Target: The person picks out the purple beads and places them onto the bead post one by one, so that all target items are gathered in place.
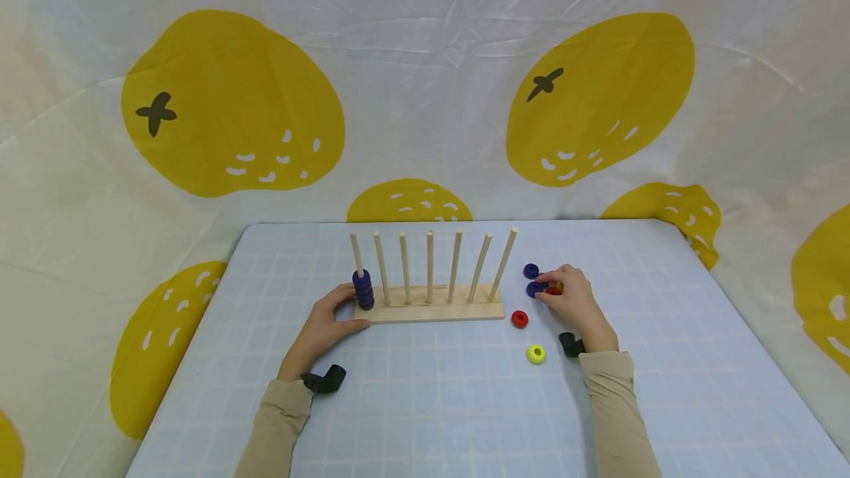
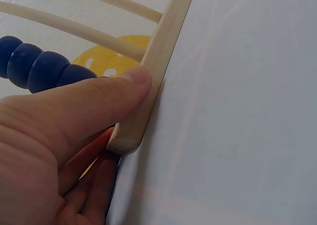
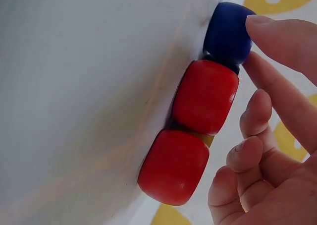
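Note:
A wooden base (image 1: pixel 432 313) carries a row of upright pegs; several dark blue beads (image 1: pixel 363 291) are stacked on the leftmost one. My left hand (image 1: pixel 327 324) grips the left end of the base, thumb on the front edge (image 2: pixel 148 98) and fingers behind. Right of the rack, my right hand (image 1: pixel 576 305) pinches a blue bead (image 3: pixel 228 34) between thumb and index finger, the other fingers loosely bent. Beside that bead, two red beads (image 3: pixel 205 96) stand in line in the right wrist view.
Another blue bead (image 1: pixel 530 271) lies just behind the right hand's fingers. Nearer the front are a loose red bead (image 1: pixel 520 319) and a yellow-green bead (image 1: pixel 536 354). A pale blue checked cloth (image 1: pixel 425 404) covers the table; a fruit-print curtain (image 1: pixel 425 94) hangs behind.

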`<state>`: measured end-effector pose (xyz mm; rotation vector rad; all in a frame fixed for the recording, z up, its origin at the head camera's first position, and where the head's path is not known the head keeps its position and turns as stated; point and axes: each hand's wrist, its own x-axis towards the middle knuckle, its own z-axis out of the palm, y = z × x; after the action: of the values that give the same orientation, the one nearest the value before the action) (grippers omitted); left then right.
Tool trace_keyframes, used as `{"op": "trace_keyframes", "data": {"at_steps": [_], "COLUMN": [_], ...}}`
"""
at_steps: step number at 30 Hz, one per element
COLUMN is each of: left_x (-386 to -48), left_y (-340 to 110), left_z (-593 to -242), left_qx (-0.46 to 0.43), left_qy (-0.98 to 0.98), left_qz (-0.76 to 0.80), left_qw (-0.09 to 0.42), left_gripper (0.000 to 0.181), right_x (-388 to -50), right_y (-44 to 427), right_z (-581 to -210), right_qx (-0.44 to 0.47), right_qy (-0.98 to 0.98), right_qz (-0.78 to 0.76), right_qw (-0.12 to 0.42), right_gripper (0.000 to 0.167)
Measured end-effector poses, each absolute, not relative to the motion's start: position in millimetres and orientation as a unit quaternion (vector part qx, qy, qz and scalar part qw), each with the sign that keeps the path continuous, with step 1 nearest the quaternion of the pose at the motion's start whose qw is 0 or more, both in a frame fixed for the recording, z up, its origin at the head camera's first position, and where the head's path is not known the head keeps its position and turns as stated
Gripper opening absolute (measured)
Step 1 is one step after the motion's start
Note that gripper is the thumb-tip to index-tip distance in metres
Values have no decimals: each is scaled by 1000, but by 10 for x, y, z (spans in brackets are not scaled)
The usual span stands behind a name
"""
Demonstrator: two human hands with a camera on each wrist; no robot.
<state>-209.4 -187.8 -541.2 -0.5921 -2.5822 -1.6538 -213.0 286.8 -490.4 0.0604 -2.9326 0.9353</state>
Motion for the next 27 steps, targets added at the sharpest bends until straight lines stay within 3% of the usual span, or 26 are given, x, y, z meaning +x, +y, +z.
{"op": "trace_keyframes", "data": {"at_steps": [27], "left_x": [-2077], "left_y": [-1873], "left_z": [-5390], "left_qx": [-193], "left_qy": [-830], "left_qz": [-522], "left_qw": [20], "left_gripper": [56], "right_x": [-2120], "right_y": [2811], "right_z": [-4918], "right_qx": [21], "right_qy": [-956], "right_qz": [291], "right_qw": [10], "right_gripper": [30]}}
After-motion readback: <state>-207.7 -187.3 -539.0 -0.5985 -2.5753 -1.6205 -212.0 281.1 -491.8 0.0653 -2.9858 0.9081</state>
